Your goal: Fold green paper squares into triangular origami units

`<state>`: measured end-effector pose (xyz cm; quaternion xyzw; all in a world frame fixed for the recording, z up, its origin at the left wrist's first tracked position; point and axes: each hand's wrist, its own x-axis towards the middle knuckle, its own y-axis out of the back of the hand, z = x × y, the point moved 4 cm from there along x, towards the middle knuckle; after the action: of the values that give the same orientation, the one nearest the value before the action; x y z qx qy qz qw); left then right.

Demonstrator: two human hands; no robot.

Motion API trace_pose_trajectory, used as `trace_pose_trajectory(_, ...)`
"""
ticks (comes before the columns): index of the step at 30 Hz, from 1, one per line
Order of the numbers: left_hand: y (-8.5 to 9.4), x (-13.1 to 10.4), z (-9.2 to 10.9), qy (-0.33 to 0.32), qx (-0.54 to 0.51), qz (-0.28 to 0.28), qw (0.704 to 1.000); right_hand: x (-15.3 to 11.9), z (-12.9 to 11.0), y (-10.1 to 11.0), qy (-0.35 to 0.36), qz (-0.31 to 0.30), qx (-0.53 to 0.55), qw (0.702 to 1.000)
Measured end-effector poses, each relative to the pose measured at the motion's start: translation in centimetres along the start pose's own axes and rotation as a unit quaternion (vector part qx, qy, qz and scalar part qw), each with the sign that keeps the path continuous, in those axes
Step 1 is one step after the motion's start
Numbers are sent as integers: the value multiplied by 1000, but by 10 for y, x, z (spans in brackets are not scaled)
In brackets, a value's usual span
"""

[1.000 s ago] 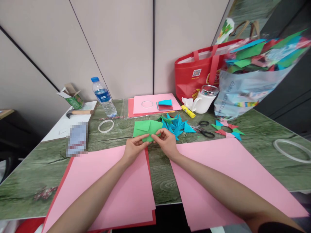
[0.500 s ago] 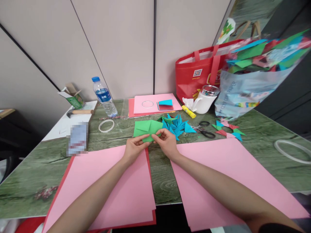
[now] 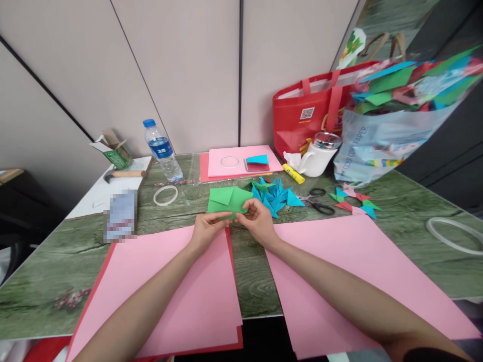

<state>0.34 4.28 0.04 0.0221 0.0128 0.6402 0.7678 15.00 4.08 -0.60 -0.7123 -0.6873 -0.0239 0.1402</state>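
A partly folded green paper is held between my two hands near the middle of the table. My left hand pinches its lower edge between thumb and fingers. My right hand has thumb and fingers closed on its lower right corner. A flap stands out at the paper's upper left. Just right of the green paper lies a pile of blue folded pieces with some green. Large pink sheets lie under my left forearm and under my right forearm, with red paper showing beneath the left ones.
Scissors, a ring of folded pieces, a glue stick and a white mug stand or lie right of centre. Behind are a red bag and a full plastic bag. A bottle, tape roll and hammer are left.
The flap at the green paper's upper left looks wider and more raised. The fingers of my left hand have shifted slightly down along the lower edge.
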Motion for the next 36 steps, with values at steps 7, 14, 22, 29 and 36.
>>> trace_pose_trajectory(7, 5, 3, 0, 9, -2, 7, 1000, 6, 7, 3, -40, -31, 66, 997)
trace_pose_trajectory(14, 5, 3, 3, 21, -29, 23, 999, 10, 5, 6, -8, -27, 57, 998)
trace_pose_trajectory(22, -2, -2, 7, -9, 61, 12, 998, 0, 6, -3, -14, -43, -8, 999)
trace_pose_trajectory(29, -3, 0, 1, 10, 32, -20, 999, 4, 17, -1, -77, -58, 31, 995)
trace_pose_trajectory(36, 2, 4, 1, -3, 33, -2, 999, 7, 15, -3, -82, -81, 47, 992)
